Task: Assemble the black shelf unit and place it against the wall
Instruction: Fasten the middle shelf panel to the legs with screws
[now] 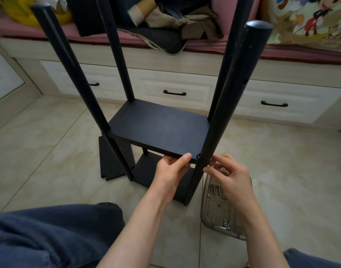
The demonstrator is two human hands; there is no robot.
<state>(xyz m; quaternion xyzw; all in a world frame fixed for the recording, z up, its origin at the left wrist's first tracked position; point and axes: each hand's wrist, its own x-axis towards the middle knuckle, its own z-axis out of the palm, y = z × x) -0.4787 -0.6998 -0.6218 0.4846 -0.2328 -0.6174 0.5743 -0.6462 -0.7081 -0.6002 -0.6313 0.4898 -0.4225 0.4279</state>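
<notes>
A spare board (109, 163) waits at eight o'clock of the black shelf unit (146, 171), which stands mid-floor with two shelves on four poles, not yet at a wall. The left hand (171, 169) grips the upper shelf's (165, 136) front edge. The right hand (229, 176) pinches the near-right pole (229, 97), likely fastening that corner, with screws (216, 190) left in the tray (214, 215) at five o'clock.

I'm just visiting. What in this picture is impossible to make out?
Head view:
- Whether the right hand pinches a screw: hidden by its curled fingers and the front pole.
- Bottom shelf: mostly covered by the middle shelf and the left hand.
- Parts in the clear tray: too small to name, partly under the right hand.
- Rear left pole: top cut off by the upper edge.
</notes>
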